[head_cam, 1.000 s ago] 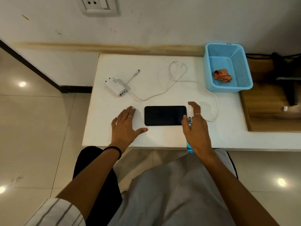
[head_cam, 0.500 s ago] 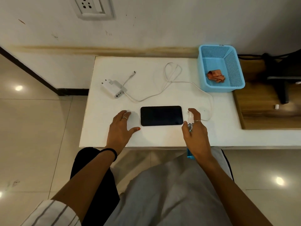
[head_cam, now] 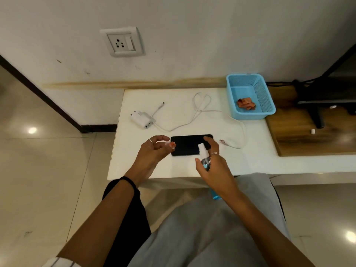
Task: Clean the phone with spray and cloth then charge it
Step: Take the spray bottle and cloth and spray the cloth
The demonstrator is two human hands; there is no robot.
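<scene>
While right hand [head_cam: 213,166] grips spray bottle [head_cam: 205,160] over phone [head_cam: 187,145], left hand [head_cam: 154,151] loosely curled, empty.

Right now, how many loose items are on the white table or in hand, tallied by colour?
White: 2, the charger and the cable.
Black: 1, the phone.
Blue: 2, the basket and the spray bottle in the right hand.
Orange: 1, the cloth in the basket.
Total: 6.
</scene>
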